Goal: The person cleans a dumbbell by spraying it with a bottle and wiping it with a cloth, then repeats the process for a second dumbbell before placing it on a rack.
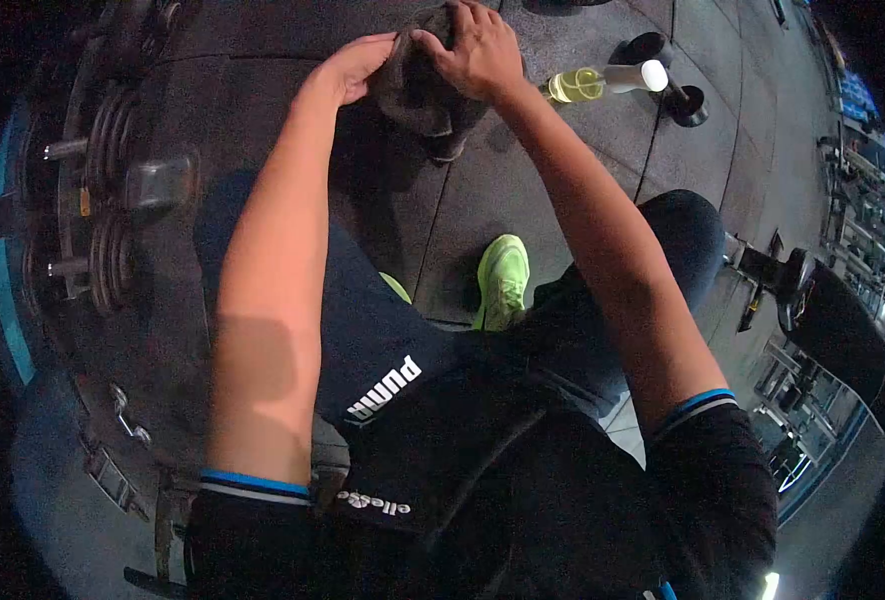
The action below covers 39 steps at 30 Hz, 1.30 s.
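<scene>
Over the floor (703, 150), the dark bundle (413, 98), its long axis roughly toward you, sits between your right hand (483, 55), overlapping its far right, thumb spread, and your left hand (358, 68), fingers together at its left edge (any pinch, I can't tell).

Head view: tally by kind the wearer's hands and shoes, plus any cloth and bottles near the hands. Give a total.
Hands: 2 (left hand, right hand)
Yellow-green shoes: 2, one mostly hidden
Grey cloth: 1
Bottle: 1
Total: 6
</scene>
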Tool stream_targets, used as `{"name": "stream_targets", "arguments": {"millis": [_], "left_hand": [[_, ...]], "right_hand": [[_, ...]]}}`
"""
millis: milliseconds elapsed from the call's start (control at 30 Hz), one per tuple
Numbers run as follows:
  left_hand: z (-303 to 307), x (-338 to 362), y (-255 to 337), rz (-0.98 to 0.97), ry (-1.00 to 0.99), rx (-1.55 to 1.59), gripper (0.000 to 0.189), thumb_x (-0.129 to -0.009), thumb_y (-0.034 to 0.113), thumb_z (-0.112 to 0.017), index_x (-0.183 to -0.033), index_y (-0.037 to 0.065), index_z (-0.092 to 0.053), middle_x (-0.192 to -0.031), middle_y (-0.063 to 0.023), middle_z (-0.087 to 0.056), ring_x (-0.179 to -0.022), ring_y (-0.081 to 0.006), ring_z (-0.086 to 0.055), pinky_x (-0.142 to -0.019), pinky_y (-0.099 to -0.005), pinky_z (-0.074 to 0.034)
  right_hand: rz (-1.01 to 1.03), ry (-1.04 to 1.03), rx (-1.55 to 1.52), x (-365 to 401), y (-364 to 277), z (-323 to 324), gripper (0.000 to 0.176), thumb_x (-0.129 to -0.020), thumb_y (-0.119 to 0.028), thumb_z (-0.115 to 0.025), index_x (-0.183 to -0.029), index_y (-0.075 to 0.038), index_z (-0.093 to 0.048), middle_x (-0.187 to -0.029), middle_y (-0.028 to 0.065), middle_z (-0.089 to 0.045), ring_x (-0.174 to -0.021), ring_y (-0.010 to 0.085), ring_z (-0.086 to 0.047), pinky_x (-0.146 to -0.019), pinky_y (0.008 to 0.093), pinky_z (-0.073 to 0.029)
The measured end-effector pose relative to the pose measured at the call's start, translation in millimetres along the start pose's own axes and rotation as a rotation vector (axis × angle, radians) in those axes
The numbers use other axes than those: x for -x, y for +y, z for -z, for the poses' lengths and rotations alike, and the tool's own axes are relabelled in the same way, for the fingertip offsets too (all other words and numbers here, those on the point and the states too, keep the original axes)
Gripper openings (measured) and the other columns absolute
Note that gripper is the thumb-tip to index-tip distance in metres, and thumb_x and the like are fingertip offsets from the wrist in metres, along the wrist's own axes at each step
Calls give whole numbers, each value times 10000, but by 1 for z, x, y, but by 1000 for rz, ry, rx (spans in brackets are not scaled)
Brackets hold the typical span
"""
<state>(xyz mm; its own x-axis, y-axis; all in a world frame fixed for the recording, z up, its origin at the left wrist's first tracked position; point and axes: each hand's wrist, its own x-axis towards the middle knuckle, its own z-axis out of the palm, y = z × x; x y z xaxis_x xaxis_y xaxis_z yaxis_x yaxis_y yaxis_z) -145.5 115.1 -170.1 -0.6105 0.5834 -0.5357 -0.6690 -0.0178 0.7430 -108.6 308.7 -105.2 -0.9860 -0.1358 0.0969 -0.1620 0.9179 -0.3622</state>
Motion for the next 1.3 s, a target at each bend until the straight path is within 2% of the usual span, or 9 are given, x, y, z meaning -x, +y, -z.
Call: {"name": "stream_targets", "arguments": {"millis": [233, 333, 433, 533, 767, 867, 1000, 1167, 1300], "left_hand": [[-8, -2, -6, -69, 11, 45, 345, -1019, 91, -513, -1350, 78, -608, -1246, -64, -686, -1137, -188, -658, -1001, -355, -528], [-20, 11, -2, -34, 43, -41, 360, -997, 62, -522, -1346, 63, -610, -1242, -71, -687, -1120, -184, -660, -966, -348, -535], [-15, 8, -8, -20, -48, -44, 377, -972, 61, -562, -1343, 53, -625, -1209, -76, -703, -1055, -171, -678, -900, -327, -550], [-18, 17, -5, 16, -59, -110, 414, -941, 88, -635, -1354, 51, -633, -1200, -87, -713, -1049, -173, -686, -884, -319, -563], [-39, 9, 4, 47, -20, -205, 428, -994, 335, -542, -1261, 28, -678, -1170, -101, -706, -1003, -177, -673, -876, -347, -537], [-27, -18, -15, -57, 53, -180, 449, -1006, 351, -510, -1265, 17, -662, -1194, -103, -689, -1041, -185, -656, -886, -364, -530], [-5, -25, -20, -22, 175, -46, 460, -1059, 352, -390, -1321, 57, -627, -1257, -96, -672, -1112, -186, -641, -982, -355, -500], [-37, 22, 10, -125, 127, -87, 541, -1048, 349, -323, -1401, 9, -553, -1356, -134, -606, -1268, -246, -560, -1076, -407, -439], [-9, -13, -16, 45, 110, 107, 509, -1058, 315, -325, -1374, -2, -567, -1344, -142, -614, -1234, -261, -583, -1050, -423, -470]], "right_hand": [[56, 38, -135, -5, 25, -3, 640, -925, -496, -639, -1326, -6, -548, -1296, 237, -581, -1200, 424, -554, -1009, 489, -452], [-90, -2, -284, 18, 34, -14, 978, -859, -623, -674, -1483, 67, -372, -1529, 287, -392, -1426, 459, -361, -1163, 541, -318], [-269, 279, -319, 54, 13, -31, 1037, -794, -613, -754, -1467, 79, -375, -1495, 296, -418, -1397, 464, -384, -1158, 533, -320], [-161, 460, -172, 83, 3, -44, 1054, -776, -578, -787, -1481, 74, -354, -1510, 303, -389, -1395, 484, -369, -1165, 553, -294], [11, 305, -40, 99, -5, -27, 940, -811, -485, -777, -1477, 47, -383, -1560, 306, -312, -1424, 522, -308, -1175, 570, -268], [107, 194, 265, 91, -8, -34, 804, -823, -349, -751, -1478, -9, -429, -1599, 212, -326, -1467, 458, -296, -1184, 556, -261], [415, 114, 264, 77, -2, -44, 737, -810, -244, -703, -1483, -69, -458, -1604, 103, -378, -1496, 319, -318, -1197, 528, -252], [196, 123, 86, 50, -19, -11, 783, -837, -459, -719, -1447, -26, -487, -1528, 189, -448, -1431, 363, -399, -1170, 508, -303], [123, 121, -4, 18, -6, -9, 881, -837, -611, -706, -1417, 16, -491, -1434, 251, -507, -1323, 419, -487, -1117, 489, -375]]}}
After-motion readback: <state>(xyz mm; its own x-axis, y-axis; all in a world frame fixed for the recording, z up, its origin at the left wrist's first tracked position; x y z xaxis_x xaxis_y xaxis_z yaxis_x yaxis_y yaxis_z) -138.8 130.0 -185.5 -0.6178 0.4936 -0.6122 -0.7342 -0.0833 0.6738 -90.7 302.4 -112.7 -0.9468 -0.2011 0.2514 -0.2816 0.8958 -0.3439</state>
